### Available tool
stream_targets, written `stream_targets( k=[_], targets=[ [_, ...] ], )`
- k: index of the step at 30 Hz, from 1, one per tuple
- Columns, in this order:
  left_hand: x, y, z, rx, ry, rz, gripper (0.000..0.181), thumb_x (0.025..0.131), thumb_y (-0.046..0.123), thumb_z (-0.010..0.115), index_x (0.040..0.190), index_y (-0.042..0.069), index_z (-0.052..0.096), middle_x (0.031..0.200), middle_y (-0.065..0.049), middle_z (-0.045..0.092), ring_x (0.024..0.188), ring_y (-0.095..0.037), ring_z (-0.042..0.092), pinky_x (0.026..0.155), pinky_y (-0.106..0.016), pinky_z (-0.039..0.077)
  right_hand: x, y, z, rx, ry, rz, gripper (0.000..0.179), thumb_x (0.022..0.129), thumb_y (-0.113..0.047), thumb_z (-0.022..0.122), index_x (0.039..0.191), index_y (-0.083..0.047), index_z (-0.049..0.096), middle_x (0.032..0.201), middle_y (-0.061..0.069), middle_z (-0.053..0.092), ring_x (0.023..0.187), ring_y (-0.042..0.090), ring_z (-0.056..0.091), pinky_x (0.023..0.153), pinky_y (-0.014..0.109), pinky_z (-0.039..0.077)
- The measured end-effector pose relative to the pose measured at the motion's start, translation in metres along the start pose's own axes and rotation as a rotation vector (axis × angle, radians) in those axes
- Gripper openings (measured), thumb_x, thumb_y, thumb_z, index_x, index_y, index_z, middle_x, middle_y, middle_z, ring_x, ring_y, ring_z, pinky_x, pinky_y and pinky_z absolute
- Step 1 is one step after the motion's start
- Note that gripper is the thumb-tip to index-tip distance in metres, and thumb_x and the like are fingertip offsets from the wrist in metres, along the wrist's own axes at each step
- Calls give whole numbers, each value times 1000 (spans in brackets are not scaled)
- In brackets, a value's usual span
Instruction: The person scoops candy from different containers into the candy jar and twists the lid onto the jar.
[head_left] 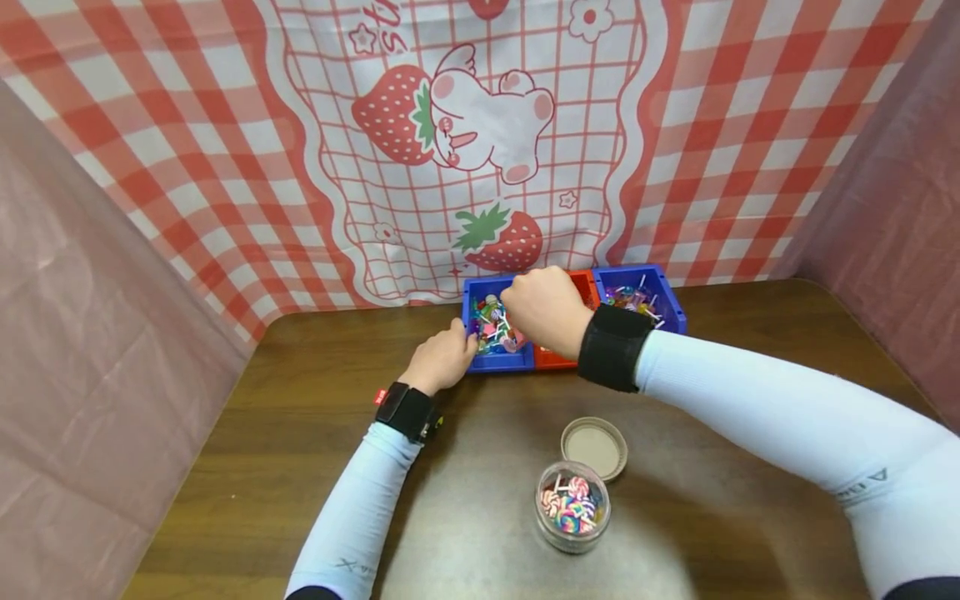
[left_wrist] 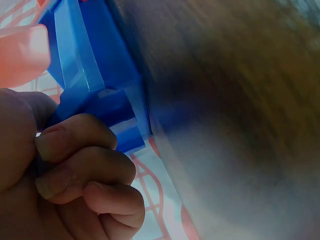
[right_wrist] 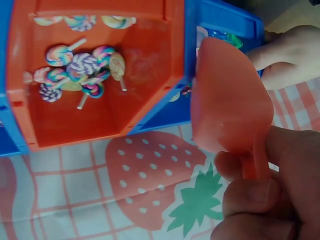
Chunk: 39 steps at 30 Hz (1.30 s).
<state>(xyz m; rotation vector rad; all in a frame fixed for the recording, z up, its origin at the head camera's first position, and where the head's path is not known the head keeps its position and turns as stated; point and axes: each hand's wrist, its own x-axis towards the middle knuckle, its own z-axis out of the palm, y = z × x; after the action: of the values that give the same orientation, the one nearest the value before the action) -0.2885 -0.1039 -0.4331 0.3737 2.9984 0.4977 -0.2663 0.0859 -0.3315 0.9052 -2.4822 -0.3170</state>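
At the back of the table, my left hand (head_left: 442, 357) grips the left end of a blue bin (head_left: 506, 362) that holds small colourful candy pieces. Its curled fingers show against the blue plastic in the left wrist view. My right hand (head_left: 547, 310) is above the bins, holding a pinkish-orange scoop (right_wrist: 232, 95) by its handle. The scoop's bowl hangs over the left blue bin, its inside turned out of sight in the right wrist view. Beside that bin, a red bin (right_wrist: 150, 65) contains several swirl lollipops (right_wrist: 82, 65).
Another blue bin (head_left: 678, 321) with candy pieces joins the red one on the right. Nearer me stand a clear jar (head_left: 572, 540) of lollipop pieces and, touching or just behind it, a round beige lid (head_left: 595, 448). A checked strawberry cloth (head_left: 480, 200) hangs behind the bins.
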Motion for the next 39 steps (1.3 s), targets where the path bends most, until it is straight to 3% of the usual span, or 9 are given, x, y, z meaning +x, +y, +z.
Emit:
stream_targets(
  k=[9,16,23,29,35,39],
  targets=[
    [0,-1,-1,2,-4,13,38,106,36,39,114,1,48,102,-20,67,95,-36,67,80,-52,51,28,-15,2,-103,-148,30,21,91,-18,68,73,-11,73,59,1,58,54,19,59,51,35,51],
    [0,-4,-2,-6,-10,13,37,106,37,38,111,2,48,100,-19,67,94,-36,68,80,-52,51,40,-25,17,-124,-172,20,17,91,-14,67,79,-12,77,68,2,67,60,19,63,53,34,51],
    [3,-5,2,-7,1,30,37,106,37,38,112,2,48,97,-18,66,92,-35,68,78,-52,52,39,-25,26,-117,-172,59,22,93,-14,66,74,-12,76,62,2,64,58,19,63,52,32,51],
    [3,-4,0,-8,-8,23,38,106,38,37,113,1,47,97,-17,66,91,-34,68,78,-51,52,39,-26,23,-77,-233,93,19,94,-20,67,79,-11,76,65,3,64,60,20,63,53,33,52],
    [3,-3,1,-1,-7,23,39,106,36,38,116,0,48,103,-21,67,95,-37,68,81,-53,51,31,-27,35,44,-220,220,21,95,-16,64,79,-10,76,67,6,66,60,25,65,50,40,53],
    [3,-3,2,-5,-6,22,39,106,36,39,117,0,48,101,-21,67,94,-37,68,80,-52,52,29,-24,45,113,-268,289,28,100,-23,58,86,-9,78,69,8,66,62,27,65,51,43,53]
  ],
)
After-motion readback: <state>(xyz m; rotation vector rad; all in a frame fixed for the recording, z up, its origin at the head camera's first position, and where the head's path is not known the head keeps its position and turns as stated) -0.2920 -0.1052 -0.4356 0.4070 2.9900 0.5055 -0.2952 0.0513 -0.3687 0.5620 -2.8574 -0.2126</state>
